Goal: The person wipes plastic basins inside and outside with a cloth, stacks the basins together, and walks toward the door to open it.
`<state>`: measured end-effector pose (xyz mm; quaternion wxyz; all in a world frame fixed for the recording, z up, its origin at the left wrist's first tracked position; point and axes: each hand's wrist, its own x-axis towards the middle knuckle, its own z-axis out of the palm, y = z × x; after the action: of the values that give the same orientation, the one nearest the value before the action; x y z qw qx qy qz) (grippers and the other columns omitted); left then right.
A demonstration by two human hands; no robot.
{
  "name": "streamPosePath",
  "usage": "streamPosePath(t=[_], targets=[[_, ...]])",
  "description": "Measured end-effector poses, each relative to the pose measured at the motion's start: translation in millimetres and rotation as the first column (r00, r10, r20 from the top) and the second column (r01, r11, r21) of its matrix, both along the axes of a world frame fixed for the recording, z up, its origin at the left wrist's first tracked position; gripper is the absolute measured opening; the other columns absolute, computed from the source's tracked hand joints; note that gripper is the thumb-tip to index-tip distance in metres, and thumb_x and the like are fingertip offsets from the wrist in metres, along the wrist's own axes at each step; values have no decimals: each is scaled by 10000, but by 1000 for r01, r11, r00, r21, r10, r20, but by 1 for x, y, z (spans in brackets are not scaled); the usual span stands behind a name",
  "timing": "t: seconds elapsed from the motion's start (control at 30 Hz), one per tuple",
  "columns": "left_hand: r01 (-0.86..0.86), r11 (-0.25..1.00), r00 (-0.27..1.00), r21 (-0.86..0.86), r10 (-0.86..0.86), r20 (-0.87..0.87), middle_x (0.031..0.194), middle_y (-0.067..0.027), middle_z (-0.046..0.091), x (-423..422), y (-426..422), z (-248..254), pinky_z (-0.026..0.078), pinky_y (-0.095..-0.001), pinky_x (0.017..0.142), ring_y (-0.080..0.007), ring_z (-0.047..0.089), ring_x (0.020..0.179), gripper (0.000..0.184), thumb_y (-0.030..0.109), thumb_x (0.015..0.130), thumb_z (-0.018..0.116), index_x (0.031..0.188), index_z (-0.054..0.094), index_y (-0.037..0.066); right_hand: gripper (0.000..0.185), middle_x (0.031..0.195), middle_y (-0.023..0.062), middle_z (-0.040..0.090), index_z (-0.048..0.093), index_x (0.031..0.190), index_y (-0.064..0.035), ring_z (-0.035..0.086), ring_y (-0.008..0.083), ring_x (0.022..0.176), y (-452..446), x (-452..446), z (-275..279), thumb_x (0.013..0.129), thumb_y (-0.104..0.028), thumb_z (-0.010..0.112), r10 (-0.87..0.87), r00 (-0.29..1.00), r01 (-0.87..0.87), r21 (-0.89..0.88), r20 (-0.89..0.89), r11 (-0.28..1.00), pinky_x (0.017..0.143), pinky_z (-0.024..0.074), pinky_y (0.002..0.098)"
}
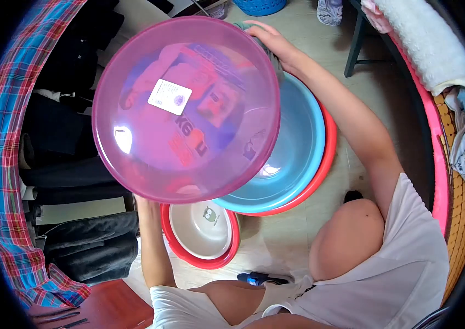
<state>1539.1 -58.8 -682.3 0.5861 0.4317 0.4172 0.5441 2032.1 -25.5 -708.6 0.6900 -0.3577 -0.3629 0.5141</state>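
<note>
A large translucent pink-purple basin (254, 112) is raised close in front of me, tilted, with a white sticker (170, 99) and printing on its base. My right hand (272, 43) is closed at its upper right rim, with a grey-green cloth (272, 61) against the hand and rim. My left forearm (154, 247) reaches up behind the basin's lower left edge; the left hand is hidden there. Under the raised basin, a light-blue basin (298, 126) sits in a larger red basin (329, 137) on the floor.
A small white basin (202, 236) with an owl picture sits in a red one (231, 255). Dark folded clothes (90, 241) fill the left, beside a plaid cloth (3, 164). A blue basket (260, 5) is at the top. A white towel (427, 41) lies at right.
</note>
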Motion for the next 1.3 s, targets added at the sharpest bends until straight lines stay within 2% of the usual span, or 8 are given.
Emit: streamPosePath(t=[0.13,0.17,0.3,0.37,0.47,0.73,0.87,1.3], targets=[[-71,970,993,-232,89,71,1303,-116,599,14,-8,3,557,-411,974,-240,608,1138,477,386,1051,567,1377,533,41,426,1147,71,706,638,1312,-43,665,138,1033,-12,-23,12,939,-247,669,-191,978,192,3,-85,981,888,538,280],[254,936,920,-245,-155,361,1263,-110,622,-33,22,-26,558,-420,980,-241,623,1124,448,370,1052,572,1354,544,40,415,1081,64,718,643,1300,-41,671,133,955,-25,-30,19,935,-237,679,-222,961,225,0,-167,974,815,550,286],[-216,908,922,-359,310,230,986,-77,695,25,14,-6,637,-348,775,-199,703,840,288,293,1070,537,1170,607,32,408,973,60,726,657,1277,-39,668,133,812,-33,-53,17,924,-239,702,-263,949,273,37,-171,961,701,547,302],[142,927,765,-349,121,633,878,-95,715,-28,47,-45,654,-314,708,-184,708,717,299,245,1092,443,1035,637,24,422,981,92,741,672,1245,-41,692,179,892,-32,-78,15,905,-284,725,-362,932,361,65,7,930,792,554,338],[-27,882,748,-470,330,576,802,-100,696,-8,68,-45,659,-335,703,-207,710,702,321,165,1081,366,971,623,6,400,1180,179,696,686,1233,-92,657,333,1130,-48,-117,16,881,-278,724,-458,856,383,302,239,873,987,514,409],[-327,867,775,-375,473,419,1142,-129,659,79,42,-23,614,-472,924,-274,683,1026,494,430,1132,256,1162,564,44,499,1386,60,589,696,1220,-188,528,304,1326,-83,-175,41,736,-224,817,-715,329,-82,773,617,629,1039,488,465],[76,996,991,47,-81,110,1392,-115,588,84,39,-52,449,-529,1123,-316,544,1322,639,542,1091,185,1378,545,98,495,1243,53,660,704,1151,-160,588,265,1242,-78,-216,40,702,-325,832,-737,246,-304,772,630,558,991,504,423],[-97,919,899,-381,246,364,1474,-137,545,108,7,-29,453,-459,1153,-299,527,1362,724,548,1108,103,1456,497,51,335,1251,-7,660,703,1035,-226,591,240,1250,-83,-163,17,715,-240,803,-821,190,-370,813,539,449,966,512,409]])
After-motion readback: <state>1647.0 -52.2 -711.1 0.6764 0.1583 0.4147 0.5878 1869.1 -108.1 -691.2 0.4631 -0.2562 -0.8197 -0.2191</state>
